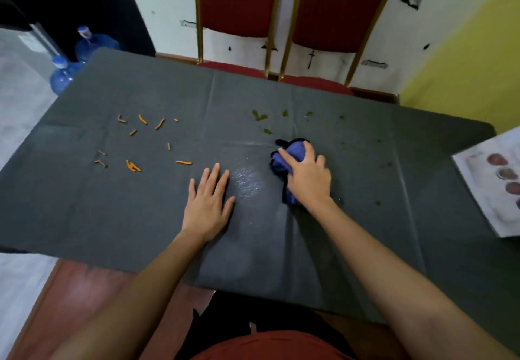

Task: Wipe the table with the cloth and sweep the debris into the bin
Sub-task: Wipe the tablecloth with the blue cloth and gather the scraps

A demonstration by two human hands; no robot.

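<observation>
The table, covered by a dark grey sheet with visible fold creases, is seen from above at its near edge. The right hand is pressed down on a crumpled blue-purple cloth, right of the table's centre; the fingers are curled over the bundle and gripping it, with cloth showing beyond the fingertips and beside the wrist. The left hand is laid flat on the table, palm down, fingers spread, holding nothing. Between the 2 hands a pale, glistening wet patch is seen on the sheet.

Orange debris, in short thin strips, is scattered over the left half of the table, well apart from both hands; the nearest strip lies just beyond the left hand's fingertips. Greenish smears are noted toward the far edge, just beyond the cloth, with fainter green spots trailing toward the right edge.

A printed sheet with round pictures overlaps the right edge of the table. 2 red chairs with gold frames stand against the far edge. 2 blue water bottles stand on the floor off the far left corner. No bin can be made out in the view.
</observation>
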